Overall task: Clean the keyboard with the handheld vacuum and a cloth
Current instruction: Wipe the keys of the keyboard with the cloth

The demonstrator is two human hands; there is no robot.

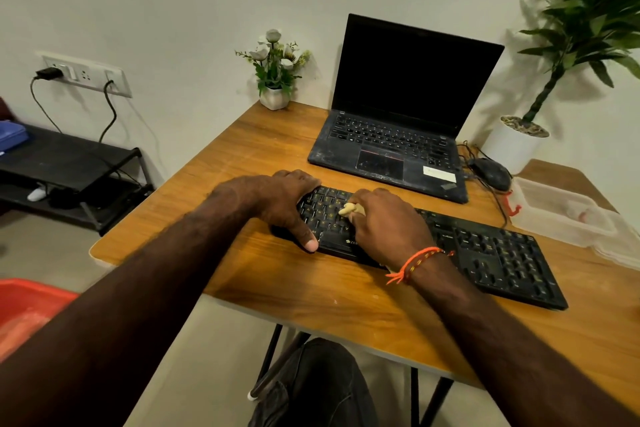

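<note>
A black keyboard (491,253) lies slanted across the wooden table (263,149), dusty on its keys. My left hand (287,204) grips the keyboard's left end, thumb down on the front edge. My right hand (384,225) sits over the left-middle keys and pinches a small yellowish cloth (348,209), whose tip pokes out and touches the keys. An orange thread band circles my right wrist. No handheld vacuum shows in the head view.
A dusty open laptop (398,135) stands behind the keyboard, a black mouse (491,173) with cable to its right. A clear plastic box (561,215) sits at the right edge. A small flower pot (275,97) and a large plant (516,146) stand at the back. A red tub (27,308) is lower left.
</note>
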